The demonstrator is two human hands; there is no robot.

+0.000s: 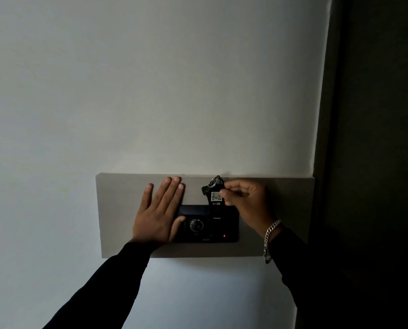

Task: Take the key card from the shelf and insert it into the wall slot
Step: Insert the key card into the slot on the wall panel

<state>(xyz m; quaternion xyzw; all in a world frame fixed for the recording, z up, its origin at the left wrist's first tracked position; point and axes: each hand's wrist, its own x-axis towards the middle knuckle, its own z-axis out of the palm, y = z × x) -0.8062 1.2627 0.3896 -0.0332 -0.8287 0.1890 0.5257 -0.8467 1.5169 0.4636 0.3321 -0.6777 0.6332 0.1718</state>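
A black key card [215, 205] with a white "402" label, a metal ring and a small key at its top stands upright, its lower end in the slot of a black wall unit [207, 230]. My right hand [244, 201] pinches the card at the label between thumb and fingers. My left hand [160, 212] lies flat with fingers spread on the grey wall panel [122, 210], its thumb resting on the unit's left part. A small red light glows low on the unit's right side.
The white wall [150, 91] fills the view above and below the panel. A dark vertical edge or doorway [369, 138] runs along the right. A silver chain bracelet [270, 238] hangs on my right wrist.
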